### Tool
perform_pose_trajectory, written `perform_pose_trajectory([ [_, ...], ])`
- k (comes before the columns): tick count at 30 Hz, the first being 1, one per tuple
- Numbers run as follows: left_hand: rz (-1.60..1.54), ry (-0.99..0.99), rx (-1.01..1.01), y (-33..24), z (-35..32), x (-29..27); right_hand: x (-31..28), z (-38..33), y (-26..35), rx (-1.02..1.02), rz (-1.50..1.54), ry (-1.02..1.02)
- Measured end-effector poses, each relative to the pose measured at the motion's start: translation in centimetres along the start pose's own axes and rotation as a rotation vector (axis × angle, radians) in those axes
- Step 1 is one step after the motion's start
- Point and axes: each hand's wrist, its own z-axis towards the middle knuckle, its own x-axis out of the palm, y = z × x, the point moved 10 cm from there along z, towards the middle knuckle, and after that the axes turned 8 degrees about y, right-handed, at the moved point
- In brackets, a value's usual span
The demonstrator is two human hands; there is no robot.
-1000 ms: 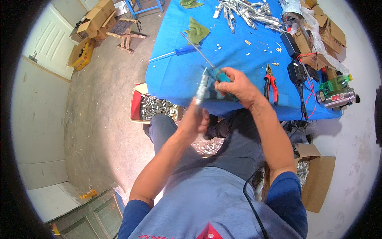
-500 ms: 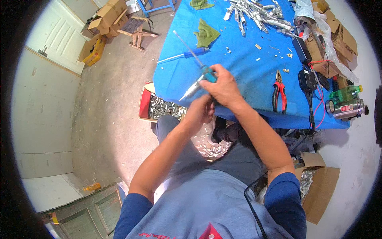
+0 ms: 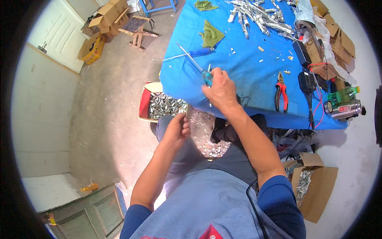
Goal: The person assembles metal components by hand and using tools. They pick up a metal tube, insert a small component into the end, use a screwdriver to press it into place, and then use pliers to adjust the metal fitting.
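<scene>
My right hand point(image 3: 221, 91) is closed around a screwdriver with a teal handle point(image 3: 207, 77), just over the near left part of the table. Its thin shaft points up and to the left, toward a blue-handled screwdriver point(image 3: 201, 52) lying on the cloth. Lower and to the left, my left hand point(image 3: 178, 127) has its fingers curled in above my knee, beside an open red and tan box point(image 3: 145, 104). Small silvery and dark cylinders point(image 3: 168, 105) fill that box. Whatever my left fingers hold cannot be made out.
A blue-covered table point(image 3: 246, 79) carries red-handled pliers point(image 3: 281, 95), a green cloth point(image 3: 211, 34), a heap of silvery strips point(image 3: 260, 18), black power adapters point(image 3: 306, 81), a green bottle point(image 3: 343, 95) and a metal flask point(image 3: 345, 108). Small pale pieces point(image 3: 215, 149) lie between my legs.
My hands have moved apart: the left drew down and left toward the box. The right still holds the teal screwdriver, slightly lower. A silvery pointed piece between them no longer shows there.
</scene>
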Motion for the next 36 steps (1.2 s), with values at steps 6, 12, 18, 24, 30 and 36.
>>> perform_pose_trajectory([
  [6, 0.072, 0.136, 0.053, -0.9, -1.0, 3.8, -2.2, -0.2, -4.6, 0.022, 0.475, 0.368],
  [12, 0.382, 0.226, 0.214, -3.9, -0.8, 8.5, -5.5, -1.0, -4.7, -0.008, 0.715, 0.64],
  [18, 0.962, 0.02, 0.498, -8.3, 1.3, 12.6, -5.2, 0.6, -6.3, -0.025, 0.592, 0.815],
  [24, 1.406, -0.127, 0.726, -11.1, 2.5, 16.0, -3.5, 2.9, -6.7, -0.156, 0.526, 0.912],
  [30, 1.581, -0.125, 0.787, -10.9, 3.5, 17.9, -1.7, 3.9, -6.5, -0.127, 0.484, 1.082],
  [36, 1.72, -0.048, 1.06, -9.6, 1.7, 19.2, 0.3, 4.2, -7.8, -0.023, 0.623, 1.204],
])
